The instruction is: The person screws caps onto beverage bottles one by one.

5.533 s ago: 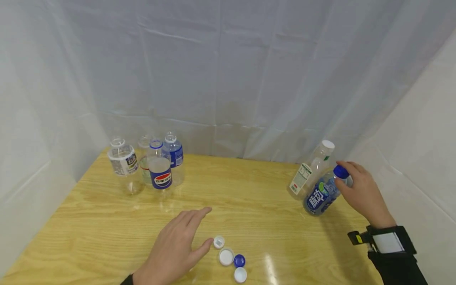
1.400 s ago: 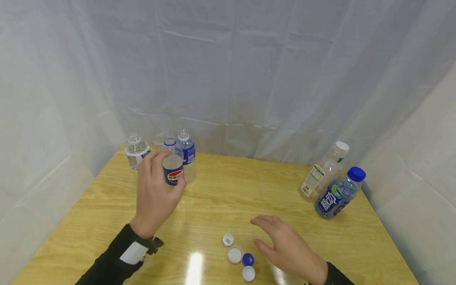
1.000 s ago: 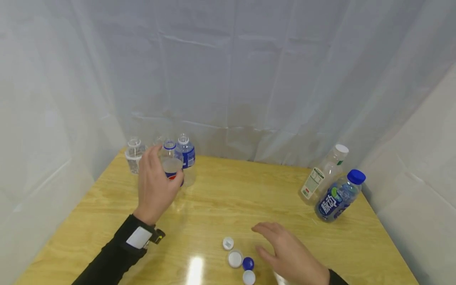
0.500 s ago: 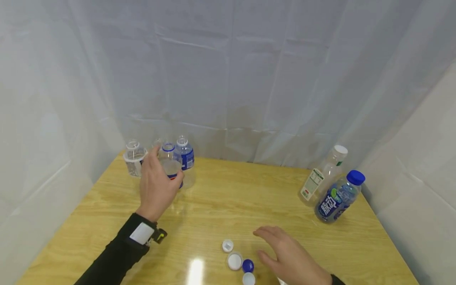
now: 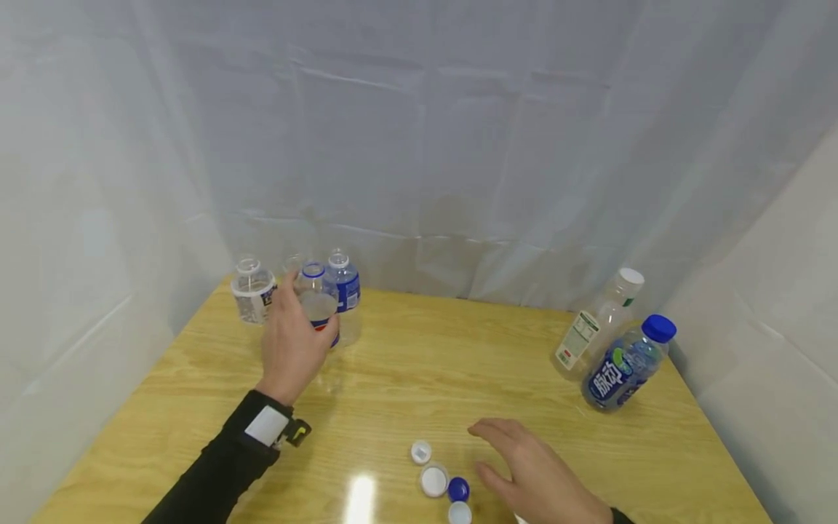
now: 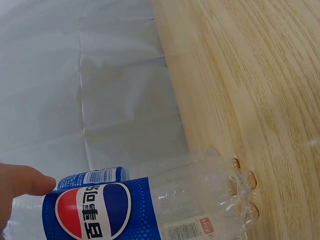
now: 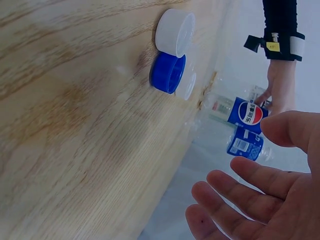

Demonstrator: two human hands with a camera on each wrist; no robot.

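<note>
Pale sheeting (image 5: pixel 419 145) backs wood-grain worktop (image 5: pixel 419 378). Left rear: uncapped white-label bottle (image 5: pixel 254 300); left hand (image 5: pixel 293 346) clamped round uncapped Pepsi bottle (image 5: pixel 318 302); uncapped blue-label bottle (image 5: pixel 348 292) just beside. Front centre: four loose caps (image 5: pixel 433 481). Right hand (image 5: pixel 537 471) near them, fingers extended, holding nothing. Right: white-capped bottle (image 5: pixel 581 338), then blue-capped bottle (image 5: pixel 618 371).

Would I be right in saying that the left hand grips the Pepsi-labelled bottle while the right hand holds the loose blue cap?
Not quite: the right hand holds nothing; the right wrist view shows the loose blue cap lying on the table, clear of that hand. The left hand does grip the Pepsi-labelled bottle.
</note>
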